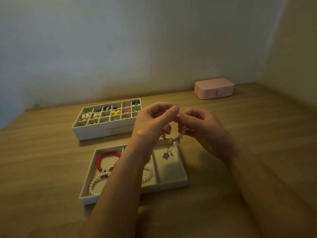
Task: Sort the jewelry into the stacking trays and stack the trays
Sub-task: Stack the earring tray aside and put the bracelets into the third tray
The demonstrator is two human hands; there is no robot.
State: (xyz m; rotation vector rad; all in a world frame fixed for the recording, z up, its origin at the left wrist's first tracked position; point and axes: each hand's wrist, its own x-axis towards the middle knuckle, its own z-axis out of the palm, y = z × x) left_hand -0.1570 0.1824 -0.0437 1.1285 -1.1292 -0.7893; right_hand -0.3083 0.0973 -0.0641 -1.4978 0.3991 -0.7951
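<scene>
- Pinching pink bracelet (167,128) with left hand (151,121) and right hand (204,130), above right compartment of tray (168,185) on bench (51,160).
- In left compartment: red bracelet (108,154), pearl bracelet (93,182), touching.

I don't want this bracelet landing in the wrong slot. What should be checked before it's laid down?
1. Left hand and right hand both pinch the pink bracelet: ok.
2. Bracelet hangs over the near tray's right compartment: ok, as far as this view shows.
3. Right compartment holds nothing: ok.
4. Bracelet fastened shut: cannot tell, blurred.
5. Stacked trays stand apart, behind the near tray: ok.
</scene>
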